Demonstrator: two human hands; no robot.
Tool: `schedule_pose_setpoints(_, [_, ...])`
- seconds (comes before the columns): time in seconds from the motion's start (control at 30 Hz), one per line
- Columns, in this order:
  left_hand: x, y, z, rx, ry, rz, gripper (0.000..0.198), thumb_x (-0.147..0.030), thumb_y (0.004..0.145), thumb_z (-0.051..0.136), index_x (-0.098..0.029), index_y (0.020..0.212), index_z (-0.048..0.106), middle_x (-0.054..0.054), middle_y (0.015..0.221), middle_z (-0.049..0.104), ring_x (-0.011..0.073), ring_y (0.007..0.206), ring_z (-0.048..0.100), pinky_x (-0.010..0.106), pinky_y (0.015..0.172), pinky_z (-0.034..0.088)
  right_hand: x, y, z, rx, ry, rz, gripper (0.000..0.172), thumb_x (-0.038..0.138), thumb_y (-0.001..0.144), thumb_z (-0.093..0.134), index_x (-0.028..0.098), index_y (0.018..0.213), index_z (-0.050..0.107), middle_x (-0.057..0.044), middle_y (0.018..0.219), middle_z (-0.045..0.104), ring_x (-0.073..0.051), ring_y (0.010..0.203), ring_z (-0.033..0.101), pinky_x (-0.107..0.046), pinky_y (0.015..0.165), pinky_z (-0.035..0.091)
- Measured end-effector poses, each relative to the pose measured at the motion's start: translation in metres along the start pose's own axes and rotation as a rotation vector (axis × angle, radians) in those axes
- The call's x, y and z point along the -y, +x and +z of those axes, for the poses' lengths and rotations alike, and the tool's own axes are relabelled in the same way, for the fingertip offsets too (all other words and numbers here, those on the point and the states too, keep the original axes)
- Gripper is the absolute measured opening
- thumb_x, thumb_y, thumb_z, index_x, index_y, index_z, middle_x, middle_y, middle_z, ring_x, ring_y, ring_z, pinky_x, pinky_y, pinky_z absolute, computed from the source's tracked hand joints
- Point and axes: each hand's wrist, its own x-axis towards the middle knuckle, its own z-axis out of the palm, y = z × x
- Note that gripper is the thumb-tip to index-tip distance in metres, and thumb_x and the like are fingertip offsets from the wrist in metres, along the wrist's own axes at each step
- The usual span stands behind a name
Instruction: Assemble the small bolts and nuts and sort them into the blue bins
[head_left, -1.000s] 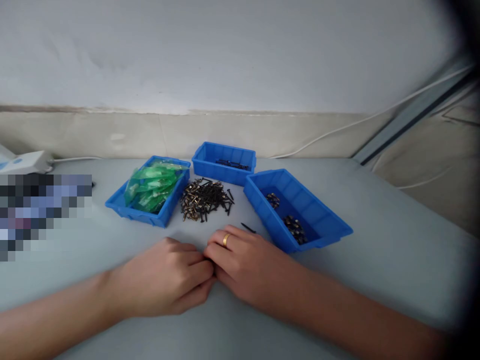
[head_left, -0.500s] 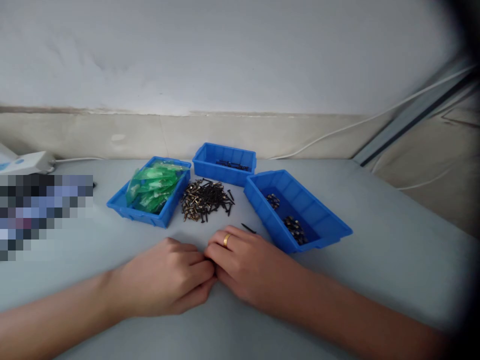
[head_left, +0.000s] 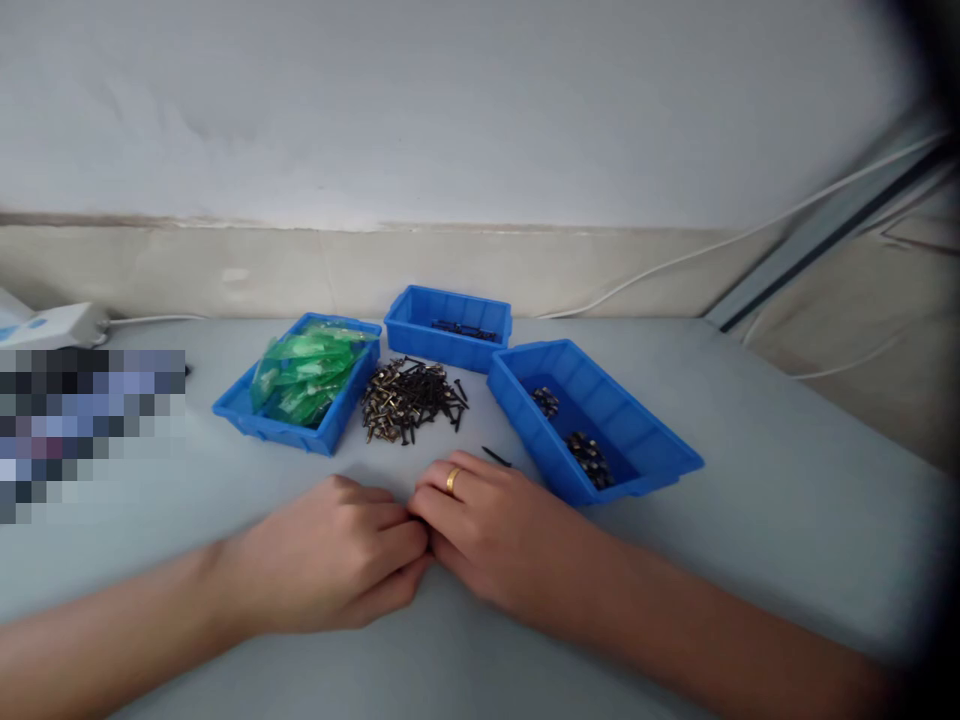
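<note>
My left hand (head_left: 352, 555) and my right hand (head_left: 480, 530) meet at the fingertips on the grey table, both with curled fingers. Whatever lies between the fingers, if anything, is hidden. Just beyond them is a pile of screws (head_left: 412, 398), some black and some brass-coloured. One black screw (head_left: 496, 456) lies apart, by my right hand's knuckles. To the left stands a blue bin (head_left: 330, 440) with green plastic packets (head_left: 307, 370). A blue bin (head_left: 652, 440) at the right holds two clusters of small metal parts (head_left: 589, 458). Behind the pile, another blue bin (head_left: 442, 345) contains dark screws (head_left: 469, 331).
A white device (head_left: 64, 326) with a cable sits at the far left edge, above a pixelated area. The wall (head_left: 450, 265) rises behind the bins. At the right, a white cable (head_left: 675, 262) runs up past a slanted metal leg (head_left: 795, 250).
</note>
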Motion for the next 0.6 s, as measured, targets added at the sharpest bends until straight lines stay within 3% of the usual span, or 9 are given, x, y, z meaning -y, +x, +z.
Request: schedule_pose_setpoints(0.6, [-0.0001,0.0007,0.0002,-0.023,-0.007,0.004,0.035,-0.020,0.097,0.035,-0.014,0.073,0.061,0.004,0.063,0.059,0.0170,0.057,0.056,0.029,0.052,0.040,-0.0005,-0.0008,0.0031,-0.014,0.017,0.011,0.008,0.008,0.086,0.054,0.013,0.080,0.057,-0.004,0.081,0.055,-0.019,0.076,0.047,-0.033,0.077,0.041])
